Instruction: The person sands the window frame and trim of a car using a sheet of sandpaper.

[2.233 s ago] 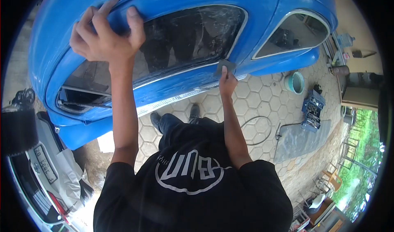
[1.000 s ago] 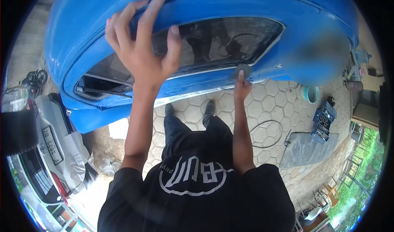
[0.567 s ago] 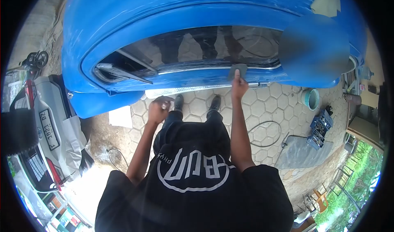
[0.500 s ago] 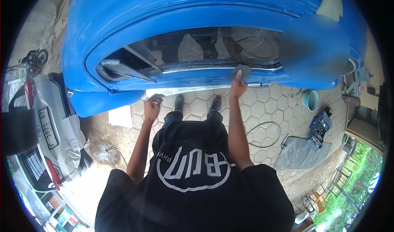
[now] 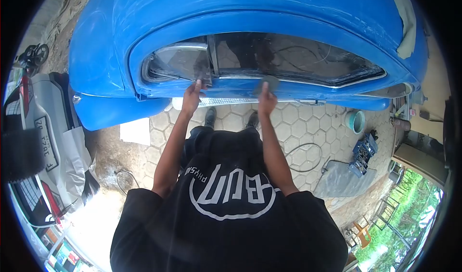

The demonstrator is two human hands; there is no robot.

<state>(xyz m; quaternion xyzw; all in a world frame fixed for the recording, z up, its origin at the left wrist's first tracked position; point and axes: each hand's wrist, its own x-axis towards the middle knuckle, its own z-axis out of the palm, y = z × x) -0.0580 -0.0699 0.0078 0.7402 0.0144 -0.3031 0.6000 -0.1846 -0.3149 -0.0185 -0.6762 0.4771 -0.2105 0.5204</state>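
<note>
A blue car (image 5: 240, 19) stands in front of me, with pale scuffs on its paint. My left hand (image 5: 193, 98) grips the lower corner of the small tilted vent window (image 5: 185, 63), its fingers pressed together at the edge. Just below the large side window (image 5: 288, 55), my right hand (image 5: 267, 102) pinches a dark grey-green pad (image 5: 269, 85) against the door panel, thumb on top. The pad is slightly blurred. Beneath the door runs a silvery running board (image 5: 231, 101).
On the right are a teal bucket (image 5: 355, 122), a blue toolbox (image 5: 363, 151) and a grey mat (image 5: 344, 178). A hose loop (image 5: 308, 156) lies on the paving. At the left stands a silver car (image 5: 43, 127). A pale cloth (image 5: 405, 26) hangs over the blue car.
My left hand has come off the upper bodywork, dropped, then risen to the vent window, which now sits at a different angle. My right hand has moved left with the pad.
</note>
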